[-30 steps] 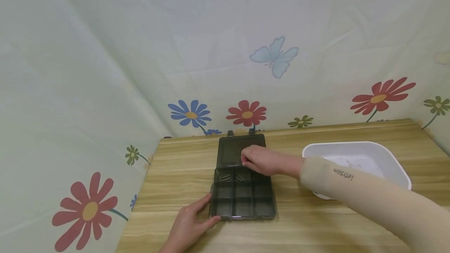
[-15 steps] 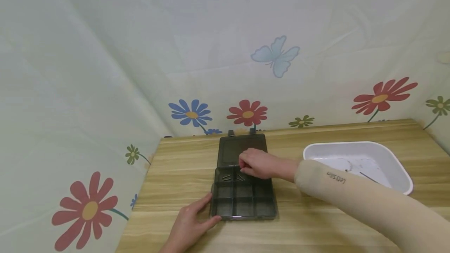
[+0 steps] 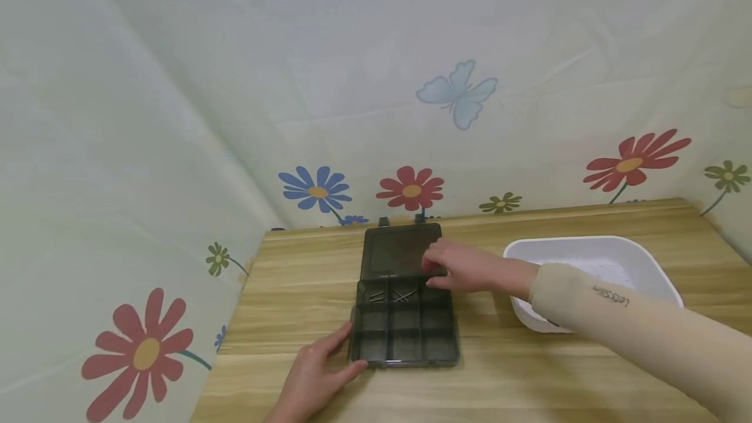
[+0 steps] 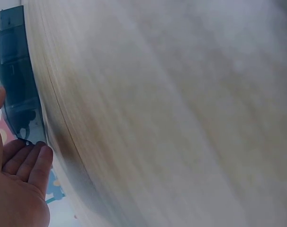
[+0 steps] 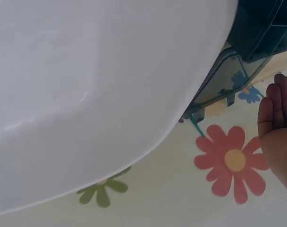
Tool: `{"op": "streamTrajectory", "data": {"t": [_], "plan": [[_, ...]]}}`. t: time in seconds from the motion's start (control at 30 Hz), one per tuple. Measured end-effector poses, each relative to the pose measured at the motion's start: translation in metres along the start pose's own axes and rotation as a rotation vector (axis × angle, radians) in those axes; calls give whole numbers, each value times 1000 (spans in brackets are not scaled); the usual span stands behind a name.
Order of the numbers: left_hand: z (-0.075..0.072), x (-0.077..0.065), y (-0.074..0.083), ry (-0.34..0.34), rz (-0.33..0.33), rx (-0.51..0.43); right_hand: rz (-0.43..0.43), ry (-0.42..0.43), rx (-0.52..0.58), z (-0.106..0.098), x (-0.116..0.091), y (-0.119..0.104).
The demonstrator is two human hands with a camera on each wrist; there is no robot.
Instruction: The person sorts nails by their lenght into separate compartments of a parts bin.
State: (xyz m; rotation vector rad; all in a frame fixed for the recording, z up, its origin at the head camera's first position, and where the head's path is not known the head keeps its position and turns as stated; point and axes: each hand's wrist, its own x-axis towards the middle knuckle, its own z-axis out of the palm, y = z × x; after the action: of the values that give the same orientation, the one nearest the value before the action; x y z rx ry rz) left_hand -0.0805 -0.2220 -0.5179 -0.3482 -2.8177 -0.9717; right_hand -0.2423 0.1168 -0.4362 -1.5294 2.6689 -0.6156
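A smoky dark plastic compartment box (image 3: pixel 405 348) lies on the table with its lid (image 3: pixel 399 250) folded back toward the wall. Thin metal pieces like nails (image 3: pixel 376 296) lie in its back-left compartment, and crossed ones (image 3: pixel 404 296) in the back-middle one. My left hand (image 3: pixel 314 371) touches the box's near-left corner, fingers along the left side and thumb at the front edge. Above the back-right compartment is my right hand (image 3: pixel 461 266), thumb and fingers apart with nothing seen between them. In the right wrist view, the right hand (image 5: pixel 281 123) shows extended fingers beside the box (image 5: pixel 259 30).
To the right stands a white plastic tray (image 3: pixel 634 247), partly covered by the right forearm (image 3: pixel 623 318); small dark bits show on its floor. A flower-printed cloth (image 3: pixel 352 116) hangs behind the wooden table (image 3: pixel 499 377).
The right hand has moved right from the back-middle compartment, and its pinched fingers have parted. A metal piece now crosses those lying in that compartment. The left hand stays in place.
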Motion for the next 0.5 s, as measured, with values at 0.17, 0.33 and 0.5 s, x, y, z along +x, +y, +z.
{"op": "streamTrajectory", "data": {"t": [0.17,0.33,0.5], "plan": [[0,0,0,1,-1,6,-2,2,3,-16,-24,11],[1,0,0,-6,-11,16,6,18,-14,-29,-50,21],[1,-1,-1,-8,-20,18,42,30,-40,-40,-76,29]]}}
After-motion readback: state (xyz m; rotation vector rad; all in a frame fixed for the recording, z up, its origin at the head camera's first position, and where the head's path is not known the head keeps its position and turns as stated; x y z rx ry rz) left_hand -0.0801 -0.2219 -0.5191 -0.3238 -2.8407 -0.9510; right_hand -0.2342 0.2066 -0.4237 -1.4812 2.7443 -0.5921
